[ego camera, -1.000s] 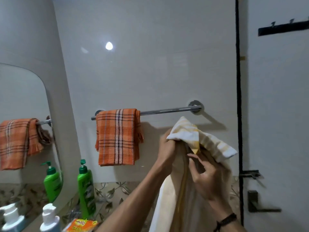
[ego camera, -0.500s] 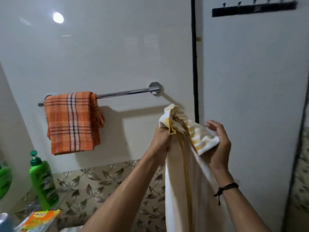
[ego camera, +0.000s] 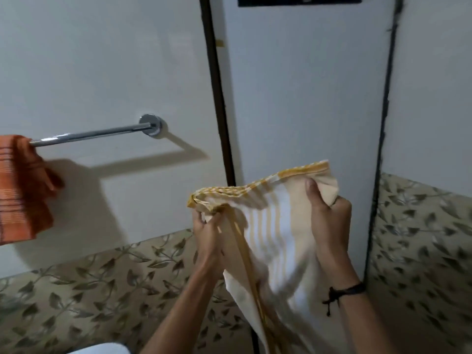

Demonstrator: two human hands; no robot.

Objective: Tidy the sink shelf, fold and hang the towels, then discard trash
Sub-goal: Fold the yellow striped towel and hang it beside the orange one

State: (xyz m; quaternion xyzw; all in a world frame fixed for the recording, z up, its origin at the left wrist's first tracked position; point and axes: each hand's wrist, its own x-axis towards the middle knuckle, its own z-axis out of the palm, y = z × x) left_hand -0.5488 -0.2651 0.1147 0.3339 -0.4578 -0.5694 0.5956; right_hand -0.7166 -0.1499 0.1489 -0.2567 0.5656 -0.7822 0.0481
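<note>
A cream towel with yellow stripes (ego camera: 275,226) is stretched between both hands in front of the door. My left hand (ego camera: 208,233) grips its bunched left corner. My right hand (ego camera: 327,215) pinches the top right corner, thumb on the front. The rest of the cloth hangs down between my forearms. A chrome towel bar (ego camera: 92,135) is fixed to the wall at left, bare along its right half. An orange plaid towel (ego camera: 20,190) hangs over the bar at the frame's left edge, only partly in view.
A pale door (ego camera: 301,98) with dark frame edges fills the centre, with a black hook rail (ego camera: 298,0) at its top. Leaf-patterned tiles (ego camera: 89,290) cover the lower walls. A white object (ego camera: 102,348) shows at the bottom edge.
The view has swung right and down; the soap bottles have left the frame. My hands have drawn apart, spreading the striped towel's top edge wider, and it sits lower and further right of the bar.
</note>
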